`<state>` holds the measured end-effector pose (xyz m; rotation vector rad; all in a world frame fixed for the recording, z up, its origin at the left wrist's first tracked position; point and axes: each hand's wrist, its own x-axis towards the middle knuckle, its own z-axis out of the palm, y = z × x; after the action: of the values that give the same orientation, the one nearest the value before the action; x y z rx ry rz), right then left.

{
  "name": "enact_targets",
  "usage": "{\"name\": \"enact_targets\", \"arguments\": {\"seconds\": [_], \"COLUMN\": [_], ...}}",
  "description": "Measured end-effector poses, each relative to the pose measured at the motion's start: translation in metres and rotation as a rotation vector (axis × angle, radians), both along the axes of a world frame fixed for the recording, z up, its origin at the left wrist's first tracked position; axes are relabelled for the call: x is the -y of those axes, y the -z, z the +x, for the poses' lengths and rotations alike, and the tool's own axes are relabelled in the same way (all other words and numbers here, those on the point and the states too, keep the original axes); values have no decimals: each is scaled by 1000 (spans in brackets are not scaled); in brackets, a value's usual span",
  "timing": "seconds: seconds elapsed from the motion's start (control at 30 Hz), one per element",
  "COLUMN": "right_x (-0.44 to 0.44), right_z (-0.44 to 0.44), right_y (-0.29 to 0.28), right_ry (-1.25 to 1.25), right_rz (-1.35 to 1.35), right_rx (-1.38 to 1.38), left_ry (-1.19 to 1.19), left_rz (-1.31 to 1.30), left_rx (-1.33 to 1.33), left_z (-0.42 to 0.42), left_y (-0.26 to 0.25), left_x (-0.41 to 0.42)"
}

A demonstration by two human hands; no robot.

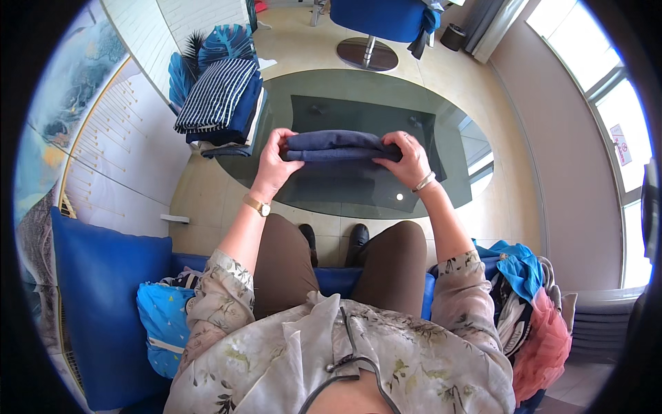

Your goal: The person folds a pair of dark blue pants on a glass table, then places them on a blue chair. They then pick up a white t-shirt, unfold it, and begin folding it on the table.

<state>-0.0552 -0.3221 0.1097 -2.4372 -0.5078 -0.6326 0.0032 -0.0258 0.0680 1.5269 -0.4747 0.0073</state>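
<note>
A folded navy blue cloth [336, 146] is held up between my two hands, above the oval glass table [320, 204]. My left hand [276, 158] grips its left end, fingers over the top and thumb beneath. At the other end, my right hand [406, 158] pinches the cloth the same way. The cloth is folded into a long narrow bundle, with its layered edges facing me. What kind of garment or towel it is cannot be told. On the table's left side stands a stack of folded clothes, topped by a black-and-white striped garment [220, 95].
I sit on a blue sofa [336, 282]. A heap of loose clothes with a coral tulle piece [543, 341] lies to my right. A light blue patterned bundle [164, 323] and a blue cushion [111, 310] are on my left. Beyond the table stands a blue swivel chair [377, 18].
</note>
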Motion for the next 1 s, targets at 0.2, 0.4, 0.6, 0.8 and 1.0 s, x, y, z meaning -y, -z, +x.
{"name": "enact_targets", "arguments": {"seconds": [0.2,0.4,0.6,0.8,1.0], "right_x": [8,0,-33,-32,-23], "right_z": [-18,-42,-20,-6,0], "right_y": [72,118,112,123,105], "right_ry": [-72,-11,-30,18,-25], "right_rz": [-409,-371,-464,-640,-656], "right_rx": [188,-102,-51,-68,91], "left_ry": [-189,2,45,90,-15], "left_rz": [780,1139,1058,1180,1135], "left_rx": [826,528,683,694,711], "left_z": [-5,-35,-14,-7,-12], "left_y": [55,60,67,80,98], "left_x": [-4,-2,21,32,27]}}
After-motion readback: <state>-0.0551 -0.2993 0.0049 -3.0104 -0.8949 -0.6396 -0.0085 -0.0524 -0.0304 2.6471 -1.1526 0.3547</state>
